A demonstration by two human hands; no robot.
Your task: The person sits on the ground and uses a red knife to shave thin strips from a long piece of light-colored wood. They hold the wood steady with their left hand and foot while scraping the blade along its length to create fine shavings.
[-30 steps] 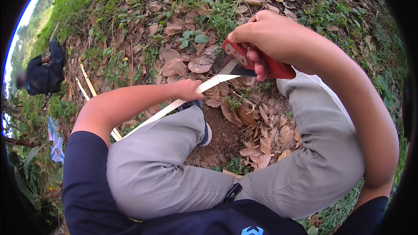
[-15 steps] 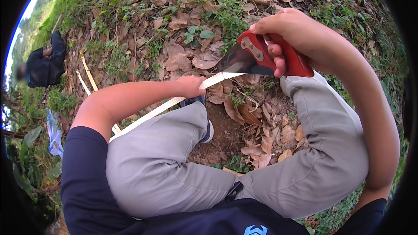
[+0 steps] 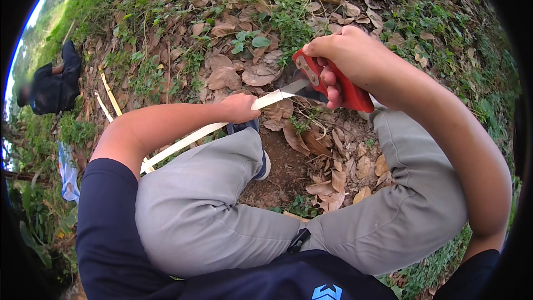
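Observation:
My left hand (image 3: 242, 108) is closed around a pale wooden strip (image 3: 191, 138) that slants from beside my left knee up to the right. Beyond my fingers, the strip's far end pokes out by the saw. In my right hand (image 3: 355, 58) is a handsaw (image 3: 357, 97) with a red handle, gripped with the thumb along its top. Its dark blade lies across the strip a short way from my left hand. A thin dark line crosses the strip where the blade meets it. The blade is partly blurred.
My grey-trousered legs (image 3: 189, 205) are bent on either side of bare soil and dry leaves (image 3: 330, 180). More pale sticks (image 3: 111, 94) lie to the left, near a bluish plastic bag (image 3: 68, 175). Another person (image 3: 55, 89) in dark clothes sits farther left.
The saw and my right hand have shifted left and slightly down, so the handle is closer to the strip. My left hand and the strip stay nearly in place.

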